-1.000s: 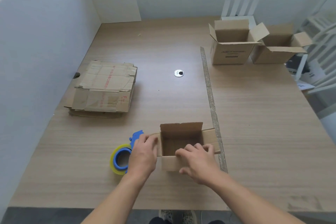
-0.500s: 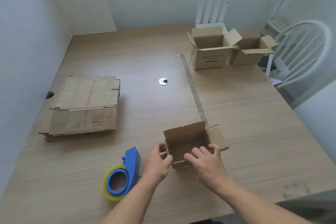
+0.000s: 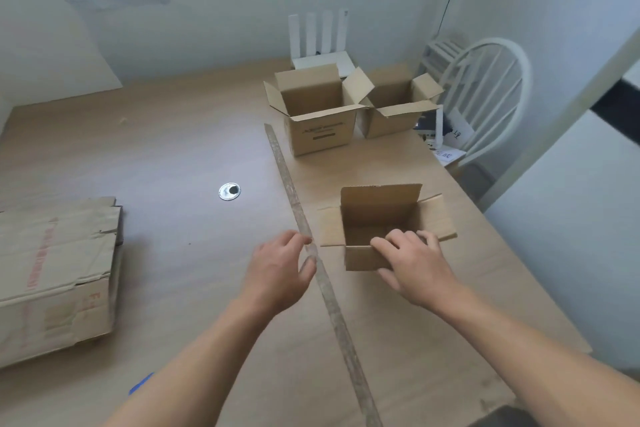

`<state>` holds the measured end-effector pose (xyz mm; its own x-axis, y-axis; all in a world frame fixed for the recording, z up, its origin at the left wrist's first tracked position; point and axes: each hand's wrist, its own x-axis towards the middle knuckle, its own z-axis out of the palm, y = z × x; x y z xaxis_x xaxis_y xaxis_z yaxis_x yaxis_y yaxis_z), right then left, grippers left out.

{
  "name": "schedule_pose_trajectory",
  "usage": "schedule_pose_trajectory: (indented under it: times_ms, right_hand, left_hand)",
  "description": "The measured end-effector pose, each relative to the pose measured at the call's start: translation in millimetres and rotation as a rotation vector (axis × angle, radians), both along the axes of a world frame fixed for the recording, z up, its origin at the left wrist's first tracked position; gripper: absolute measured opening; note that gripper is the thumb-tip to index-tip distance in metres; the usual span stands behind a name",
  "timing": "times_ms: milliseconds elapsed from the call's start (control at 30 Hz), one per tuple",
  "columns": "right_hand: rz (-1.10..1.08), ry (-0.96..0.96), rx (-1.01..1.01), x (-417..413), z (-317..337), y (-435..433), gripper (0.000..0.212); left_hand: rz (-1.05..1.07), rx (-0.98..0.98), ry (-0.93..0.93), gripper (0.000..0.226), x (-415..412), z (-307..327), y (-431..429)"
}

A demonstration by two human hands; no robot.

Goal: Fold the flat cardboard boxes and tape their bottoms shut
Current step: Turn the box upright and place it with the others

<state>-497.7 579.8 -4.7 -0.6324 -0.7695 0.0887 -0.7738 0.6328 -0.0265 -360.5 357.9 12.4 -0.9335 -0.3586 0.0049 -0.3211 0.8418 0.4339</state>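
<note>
A small open cardboard box (image 3: pixel 377 218) stands upright on the table, right of the table's seam, its flaps spread outward. My right hand (image 3: pixel 414 265) grips its near wall, fingers curled over the rim into the box. My left hand (image 3: pixel 278 270) hovers left of the box, apart from it, fingers relaxed and holding nothing. A stack of flat cardboard boxes (image 3: pixel 52 274) lies at the left edge. Only a blue tip of the tape dispenser (image 3: pixel 141 383) shows beside my left forearm.
Two folded open boxes (image 3: pixel 320 128) (image 3: pixel 394 114) stand at the far right of the wooden table (image 3: pixel 173 149). A metal cable grommet (image 3: pixel 229 191) sits mid-table. A white chair (image 3: pixel 485 97) stands beyond the right edge. White walls close off the back and left.
The box has moved right and farther away, across the seam, held by my right hand. My left hand has let go of it. The view has swung right, leaving the tape dispenser nearly hidden.
</note>
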Motion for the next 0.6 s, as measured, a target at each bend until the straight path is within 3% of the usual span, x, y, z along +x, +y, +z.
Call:
schedule_pose_trajectory:
  times_ms: [233,600]
  right_hand:
    - [-0.009,-0.147,0.099,-122.7,-11.3,6.6,0.041]
    - [0.029,-0.15,0.037,-289.3,-33.2,-2.6,0.046]
  left_hand:
    - [-0.112,-0.226,-0.176,0.041,-130.5,10.5,-0.9]
    - [-0.038,-0.236,-0.271,0.044,-255.6,4.0,-9.2]
